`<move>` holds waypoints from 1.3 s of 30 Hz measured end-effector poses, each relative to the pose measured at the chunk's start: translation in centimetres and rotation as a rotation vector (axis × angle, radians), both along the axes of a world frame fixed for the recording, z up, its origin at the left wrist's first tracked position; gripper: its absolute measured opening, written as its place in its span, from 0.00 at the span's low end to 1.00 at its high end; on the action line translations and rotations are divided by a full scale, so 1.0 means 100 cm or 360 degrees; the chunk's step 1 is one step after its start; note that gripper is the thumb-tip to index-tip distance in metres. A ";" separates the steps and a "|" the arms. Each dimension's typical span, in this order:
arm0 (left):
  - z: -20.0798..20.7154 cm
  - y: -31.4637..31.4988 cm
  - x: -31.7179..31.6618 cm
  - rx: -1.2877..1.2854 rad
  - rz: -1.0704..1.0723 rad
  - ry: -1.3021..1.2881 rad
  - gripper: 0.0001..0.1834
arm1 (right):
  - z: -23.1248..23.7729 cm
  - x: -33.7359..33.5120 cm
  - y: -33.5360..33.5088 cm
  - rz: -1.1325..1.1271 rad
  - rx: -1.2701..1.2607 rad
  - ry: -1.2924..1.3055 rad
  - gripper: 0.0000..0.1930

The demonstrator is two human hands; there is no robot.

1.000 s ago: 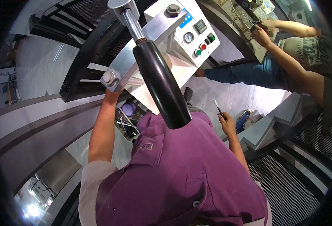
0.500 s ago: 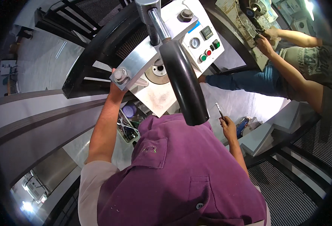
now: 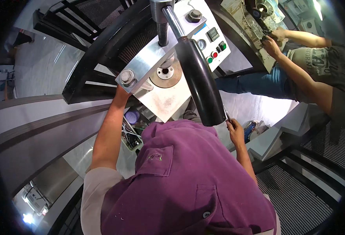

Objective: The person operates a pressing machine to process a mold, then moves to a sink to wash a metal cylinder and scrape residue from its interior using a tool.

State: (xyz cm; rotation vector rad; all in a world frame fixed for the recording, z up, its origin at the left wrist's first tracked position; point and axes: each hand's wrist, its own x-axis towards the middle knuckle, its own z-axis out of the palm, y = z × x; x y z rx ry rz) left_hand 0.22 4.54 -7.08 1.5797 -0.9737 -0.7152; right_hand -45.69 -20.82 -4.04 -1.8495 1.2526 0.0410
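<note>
A bench press with a silver metal crossbar point(image 3: 147, 64) and a thick black lever handle point(image 3: 200, 84) stands in front of me. Below the bar sits a round metal disc point(image 3: 174, 77) with a holed hub, over a white base plate point(image 3: 162, 102) smudged with reddish dust. My left hand point(image 3: 122, 92) is at the crossbar's left end, by the large bolt point(image 3: 127, 76); the bar hides its fingers. My right hand point(image 3: 235, 130) is closed round a slim dark-handled tool point(image 3: 228, 115), low on the right. The lever's end partly covers this tool.
The press's panel carries a gauge point(image 3: 201, 44), a small display point(image 3: 213, 34) and green and red buttons point(image 3: 214, 55). A co-worker's hands point(image 3: 273, 41) work at another machine, upper right. A bin of parts point(image 3: 131, 137) stands lower left, near black railings point(image 3: 98, 51).
The view has shifted slightly, and the lever handle appears farther right. My right hand's tool is now mostly behind the lever's end. More of the disc shows.
</note>
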 end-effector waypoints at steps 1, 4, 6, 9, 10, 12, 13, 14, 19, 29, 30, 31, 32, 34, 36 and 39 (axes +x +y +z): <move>0.001 -0.006 -0.001 0.0005 -0.0006 0.0059 0.17 | 0.006 0.006 0.001 -0.0009 0.0007 0.0003 0.14; 0.004 -0.021 -0.002 0.0010 -0.0029 0.0195 0.19 | 0.012 0.018 0.005 -0.0022 0.0026 -0.0207 0.13; 0.004 -0.029 -0.002 0.0019 -0.0051 0.0278 0.20 | 0.017 0.031 0.005 0.0005 0.0044 -0.0258 0.12; 0.004 -0.035 0.001 0.0030 -0.0068 0.0360 0.21 | 0.024 0.048 0.007 0.0069 0.0051 -0.0361 0.10; 0.004 -0.035 0.002 0.0035 -0.0078 0.0379 0.22 | 0.027 0.052 0.009 0.0103 0.0041 -0.0413 0.10; 0.006 -0.039 0.002 0.0043 -0.0107 0.0403 0.23 | 0.040 0.057 0.014 0.0074 -0.0001 -0.0438 0.09; 0.006 -0.041 0.002 0.0047 -0.0123 0.0415 0.23 | 0.045 0.058 0.016 0.0059 -0.0036 -0.0467 0.09; 0.006 -0.042 0.002 0.0051 -0.0129 0.0431 0.24 | 0.049 0.060 0.019 0.0052 -0.0033 -0.0462 0.09; 0.006 -0.052 0.000 0.0050 -0.0135 0.0571 0.27 | 0.056 0.067 0.030 0.0159 -0.0129 -0.0527 0.09; 0.020 0.016 0.016 -0.0256 0.0995 -0.0244 0.11 | 0.074 0.158 0.034 0.0819 -0.1020 -0.0641 0.14; 0.027 0.024 0.009 -0.0304 0.1309 -0.0272 0.15 | 0.066 0.175 0.031 0.0876 -0.1197 -0.0676 0.15; 0.035 0.033 -0.001 -0.0351 0.1628 -0.0297 0.20 | 0.066 0.190 0.030 0.0889 -0.1195 -0.0673 0.15; 0.046 0.045 -0.014 -0.0266 0.1698 -0.0185 0.22 | 0.072 0.206 0.029 0.0939 -0.1109 -0.0554 0.15; 0.047 0.074 -0.034 -0.0230 0.1823 0.0061 0.27 | 0.066 0.223 0.022 0.1088 -0.0915 -0.0508 0.15; 0.043 0.093 -0.067 -0.0318 0.1871 0.0313 0.28 | 0.044 0.221 0.025 0.1144 -0.0738 -0.0442 0.14; 0.018 0.112 -0.121 -0.0188 0.2033 0.0673 0.25 | 0.012 0.216 0.035 0.1190 -0.0860 -0.0806 0.11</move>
